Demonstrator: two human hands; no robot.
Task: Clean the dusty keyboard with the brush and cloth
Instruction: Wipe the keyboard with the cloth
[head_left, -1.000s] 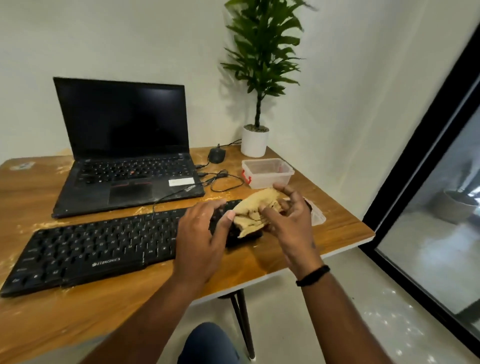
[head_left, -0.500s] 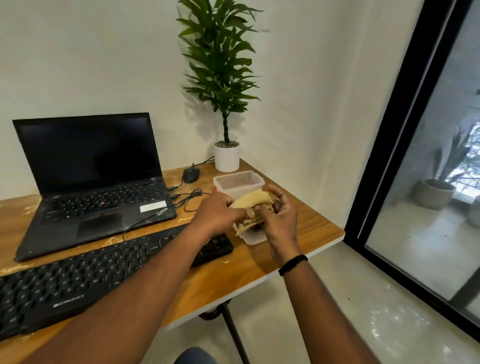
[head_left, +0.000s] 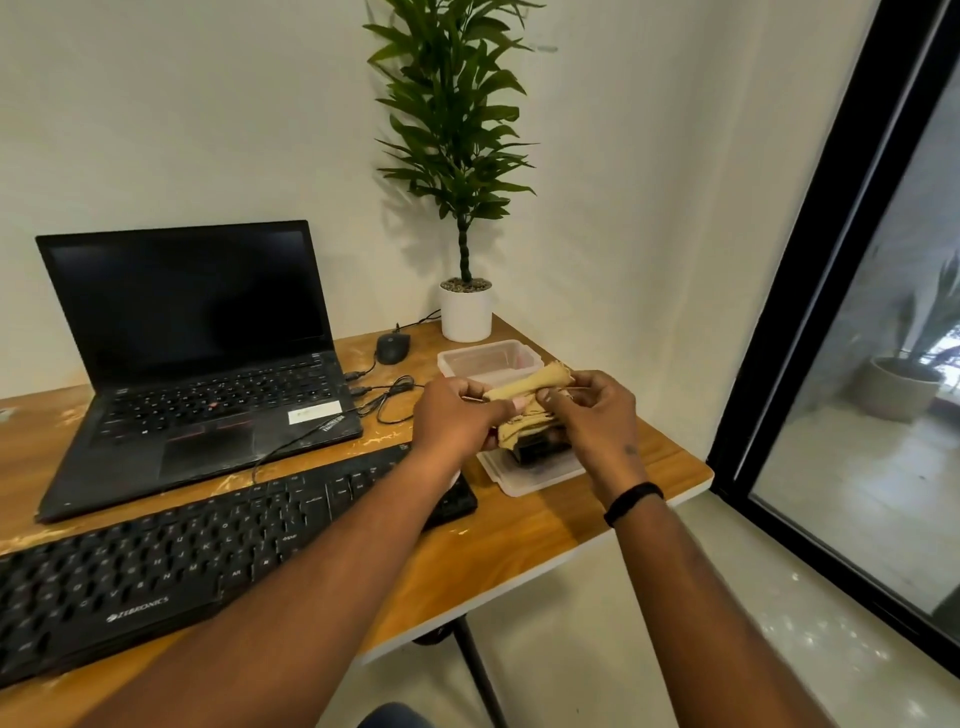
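i see both hands, left hand (head_left: 457, 415) and right hand (head_left: 592, 410), gripping the cloth (head_left: 524, 410); next, i judge, wiping the keyboard (head_left: 208, 551).

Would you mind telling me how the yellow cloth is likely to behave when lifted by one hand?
The cloth is probably floppy: it bunches in folds between the left hand and right hand. It looks light and thin, so a loose end would likely droop.
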